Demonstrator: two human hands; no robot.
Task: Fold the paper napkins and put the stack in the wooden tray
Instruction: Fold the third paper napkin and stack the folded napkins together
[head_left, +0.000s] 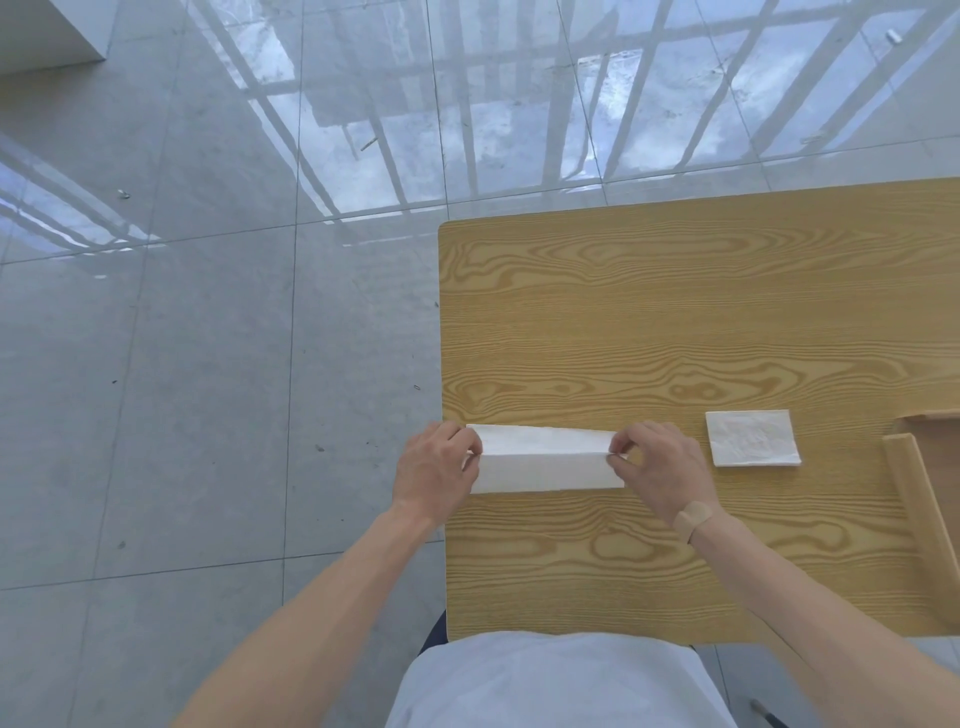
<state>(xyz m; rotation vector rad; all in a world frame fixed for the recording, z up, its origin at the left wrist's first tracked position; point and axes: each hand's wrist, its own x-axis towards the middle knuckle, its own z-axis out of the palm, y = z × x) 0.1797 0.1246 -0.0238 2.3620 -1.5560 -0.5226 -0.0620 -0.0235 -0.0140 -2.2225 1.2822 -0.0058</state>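
Note:
A white paper napkin (545, 460) lies as a long strip near the left edge of the wooden table (675, 312), with a crease running along its length. My left hand (434, 470) pinches its left end. My right hand (662, 467) pinches the right end between thumb and fingers. A smaller folded white napkin (752, 437) lies flat to the right of my right hand. The wooden tray (922, 499) shows only its left rim at the right frame edge; its inside is cut off from view.
The table's left edge runs just beside my left hand, with shiny grey floor tiles (208, 312) beyond it. Bare tabletop stretches behind the napkins toward the far edge. My light shirt (550, 686) fills the bottom of the view.

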